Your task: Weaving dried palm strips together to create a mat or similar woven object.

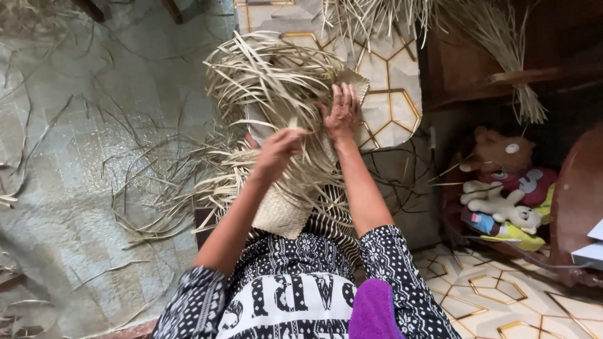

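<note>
A half-woven mat of pale dried palm strips [286, 210] lies over my lap, with long loose strips [264, 75] fanning upward and to the left. My left hand [276, 150] is pinched on one strip near the middle of the weave. My right hand [342, 113] presses flat, fingers spread, on the woven part beside the loose ends.
Loose strips are scattered over the grey-green floor covering [75, 207] on the left. A bundle of dried strips [502, 44] hangs over a dark wooden shelf at the top right. Stuffed toys [502, 188] sit at the right, above the patterned tile floor [502, 301].
</note>
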